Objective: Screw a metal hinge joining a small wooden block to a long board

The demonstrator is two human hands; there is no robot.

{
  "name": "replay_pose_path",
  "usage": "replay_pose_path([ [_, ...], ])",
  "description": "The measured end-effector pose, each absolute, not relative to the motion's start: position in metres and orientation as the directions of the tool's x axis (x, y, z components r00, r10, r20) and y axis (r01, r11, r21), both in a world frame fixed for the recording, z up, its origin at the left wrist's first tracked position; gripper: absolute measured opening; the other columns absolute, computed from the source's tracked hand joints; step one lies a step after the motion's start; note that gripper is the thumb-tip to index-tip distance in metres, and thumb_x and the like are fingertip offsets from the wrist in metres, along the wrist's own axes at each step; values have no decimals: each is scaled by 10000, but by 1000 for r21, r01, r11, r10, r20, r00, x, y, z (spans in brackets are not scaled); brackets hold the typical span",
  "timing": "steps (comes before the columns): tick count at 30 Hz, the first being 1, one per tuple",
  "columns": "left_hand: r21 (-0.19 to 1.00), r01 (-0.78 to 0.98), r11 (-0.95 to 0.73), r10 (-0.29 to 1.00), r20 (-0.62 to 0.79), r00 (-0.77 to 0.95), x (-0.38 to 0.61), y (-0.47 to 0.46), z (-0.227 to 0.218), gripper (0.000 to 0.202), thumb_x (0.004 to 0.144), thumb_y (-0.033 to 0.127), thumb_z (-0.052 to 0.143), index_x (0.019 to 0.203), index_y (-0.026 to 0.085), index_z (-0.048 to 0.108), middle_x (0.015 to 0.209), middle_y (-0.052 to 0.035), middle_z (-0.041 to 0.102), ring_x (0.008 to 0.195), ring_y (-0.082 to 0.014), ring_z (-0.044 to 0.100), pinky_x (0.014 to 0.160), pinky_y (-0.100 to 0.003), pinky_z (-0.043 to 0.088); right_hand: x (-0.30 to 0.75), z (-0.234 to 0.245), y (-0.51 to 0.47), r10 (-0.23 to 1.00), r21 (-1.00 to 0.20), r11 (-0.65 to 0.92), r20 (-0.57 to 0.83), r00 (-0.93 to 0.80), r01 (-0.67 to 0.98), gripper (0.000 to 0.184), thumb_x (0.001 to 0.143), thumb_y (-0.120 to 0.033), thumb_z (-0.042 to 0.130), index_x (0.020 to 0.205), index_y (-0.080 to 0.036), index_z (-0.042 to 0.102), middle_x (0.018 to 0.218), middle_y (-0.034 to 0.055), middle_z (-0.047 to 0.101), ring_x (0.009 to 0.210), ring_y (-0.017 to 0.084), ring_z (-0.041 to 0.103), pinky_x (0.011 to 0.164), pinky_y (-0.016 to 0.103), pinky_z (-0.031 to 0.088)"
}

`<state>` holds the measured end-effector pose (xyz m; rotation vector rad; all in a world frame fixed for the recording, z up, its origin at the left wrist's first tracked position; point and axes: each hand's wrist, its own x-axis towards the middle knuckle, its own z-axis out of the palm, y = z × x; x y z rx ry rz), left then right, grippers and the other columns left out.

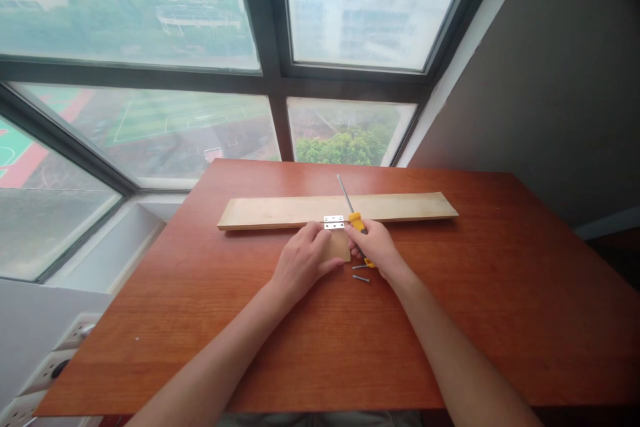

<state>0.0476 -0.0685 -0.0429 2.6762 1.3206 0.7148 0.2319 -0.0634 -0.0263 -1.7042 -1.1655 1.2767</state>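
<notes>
A long pale wooden board (280, 208) lies across the table, with a small wooden block (336, 248) against its near edge. Over the joint between them sits a silver hinge (334, 219) with several holes. My left hand (303, 257) is closed around the block, its thumb along the near side and its fingers by the hinge. In my right hand (376, 245) is a screwdriver (355, 220) with a yellow and black handle, its shaft pointing up and away over the board. That hand's fingertips are close to the hinge's right end; whether they touch it I cannot tell.
Two screws (361, 278) lie on the reddish-brown table (280, 360) just below the block, one partly beside the screwdriver handle. Windows with dark frames (345, 87) rise behind the table. Power sockets (53, 368) are at the lower left, beyond the table's edge.
</notes>
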Motion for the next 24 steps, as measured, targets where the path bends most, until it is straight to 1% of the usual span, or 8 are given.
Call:
replay_pose_path([
  [3, 292, 720, -629, 769, 372, 520, 46, -69, -40, 385, 799, 417, 750, 1037, 223, 519, 1134, -68, 581, 964, -243, 618, 796, -342, 523, 233, -29, -63, 952, -902, -304, -273, 142, 306, 211, 853, -366, 629, 759, -179, 601, 582, -3, 624, 458, 123, 580, 451, 225, 467],
  [6, 338, 699, -630, 772, 367, 519, 45, -69, -39, 349, 822, 407, 728, 1039, 224, 525, 1112, -59, 580, 950, -230, 617, 782, -328, 520, 233, -32, -62, 961, -901, -271, -230, 156, 339, 240, 826, -402, 635, 715, -192, 596, 569, 0, 629, 444, 127, 577, 440, 223, 459],
  [11, 457, 641, -617, 787, 353, 506, 42, -67, -39, 198, 875, 316, 669, 984, 218, 537, 1072, -45, 576, 899, -186, 613, 764, -293, 511, 232, -33, -61, 959, -906, -274, -232, 162, 323, 275, 835, -441, 587, 707, -197, 579, 567, 3, 627, 448, 131, 581, 435, 224, 468],
  [13, 495, 618, -611, 791, 354, 499, 41, -67, -39, 171, 889, 302, 649, 998, 220, 546, 1068, -42, 578, 899, -178, 611, 769, -288, 508, 232, -34, -61, 959, -906, -273, -227, 172, 324, 281, 827, -451, 590, 709, -196, 584, 565, 4, 622, 456, 134, 585, 440, 225, 473],
  [18, 530, 593, -607, 794, 370, 483, 39, -67, -39, 180, 911, 252, 596, 1085, 225, 560, 1096, -50, 589, 905, -170, 615, 786, -287, 505, 232, -40, -59, 961, -903, -251, -189, 203, 349, 229, 778, -418, 639, 733, -195, 617, 580, -2, 609, 485, 142, 595, 472, 237, 495],
  [24, 566, 562, -603, 795, 367, 483, 38, -67, -37, 162, 917, 234, 568, 1079, 220, 575, 1075, -48, 595, 830, -144, 616, 758, -274, 499, 232, -43, -59, 961, -909, -256, -204, 186, 329, 237, 779, -432, 619, 781, -196, 624, 604, -7, 607, 499, 144, 593, 496, 256, 519],
])
